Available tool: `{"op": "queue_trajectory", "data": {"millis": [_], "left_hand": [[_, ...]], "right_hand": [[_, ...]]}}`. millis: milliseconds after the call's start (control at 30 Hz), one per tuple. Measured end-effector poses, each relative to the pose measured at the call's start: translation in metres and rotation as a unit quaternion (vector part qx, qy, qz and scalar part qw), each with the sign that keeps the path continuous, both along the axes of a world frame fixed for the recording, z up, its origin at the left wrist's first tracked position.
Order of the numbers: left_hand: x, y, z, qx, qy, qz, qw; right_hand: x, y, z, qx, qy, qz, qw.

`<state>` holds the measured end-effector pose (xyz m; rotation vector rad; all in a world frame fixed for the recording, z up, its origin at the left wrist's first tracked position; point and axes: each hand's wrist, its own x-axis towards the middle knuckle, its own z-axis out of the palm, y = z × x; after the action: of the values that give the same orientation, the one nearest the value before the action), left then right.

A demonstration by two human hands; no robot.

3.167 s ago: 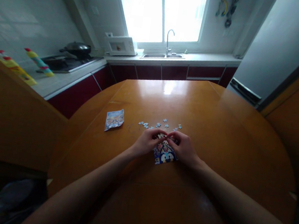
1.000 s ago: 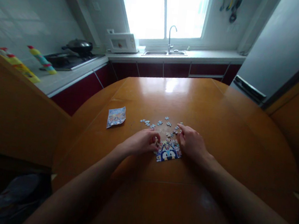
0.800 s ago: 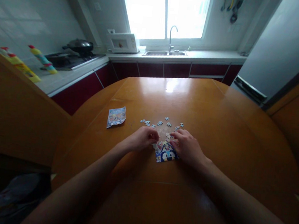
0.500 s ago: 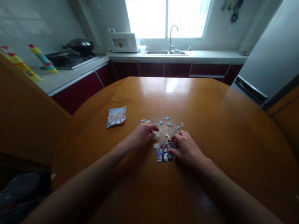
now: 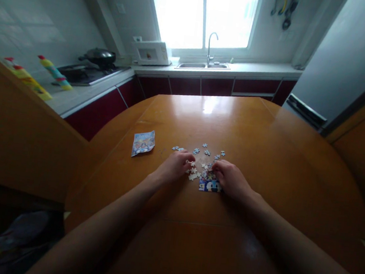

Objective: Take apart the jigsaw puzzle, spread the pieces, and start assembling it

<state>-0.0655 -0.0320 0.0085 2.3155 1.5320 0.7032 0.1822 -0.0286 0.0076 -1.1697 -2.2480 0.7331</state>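
Note:
A partly joined jigsaw puzzle (image 5: 210, 186), with a blue and white cartoon picture, lies flat on the wooden table (image 5: 169, 250) in front of me. My right hand (image 5: 232, 178) is at its right edge, with curled fingers closed on that side and covering part of it. Loose puzzle pieces (image 5: 193, 177), several of them pale side up, lie just left of the joined part. Over their left edge rests my left hand (image 5: 177, 165), fingers bent and fingertips among the pieces; whether one is pinched there is hidden.
More loose pieces (image 5: 207, 152) are scattered beyond my hands. A printed packet (image 5: 143, 143) lies to the left on the table. Behind the table run a counter with a sink (image 5: 192, 65), a microwave (image 5: 150, 53) and a wok (image 5: 100, 56) on the stove. A fridge (image 5: 339, 62) stands at right.
The joined puzzle has shifted right and slightly away from me, with my right hand at its edge. More loose pieces now show beside it. My left hand has barely moved.

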Motion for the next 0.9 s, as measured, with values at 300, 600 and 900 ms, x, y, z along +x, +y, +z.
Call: {"op": "queue_trajectory", "data": {"millis": [300, 600, 900], "left_hand": [[0.004, -0.013, 0.021, 0.030, 0.095, -0.091, 0.991], [0.004, -0.017, 0.021, -0.045, 0.080, -0.137, 0.986], [0.015, -0.018, 0.016, -0.001, 0.097, -0.131, 0.987]], "right_hand": [[0.010, 0.016, -0.002, 0.000, 0.094, -0.081, 0.992], [0.018, 0.026, 0.003, 0.009, 0.113, -0.154, 0.982], [0.030, 0.042, -0.010, 0.003, 0.091, -0.157, 0.983]]}}
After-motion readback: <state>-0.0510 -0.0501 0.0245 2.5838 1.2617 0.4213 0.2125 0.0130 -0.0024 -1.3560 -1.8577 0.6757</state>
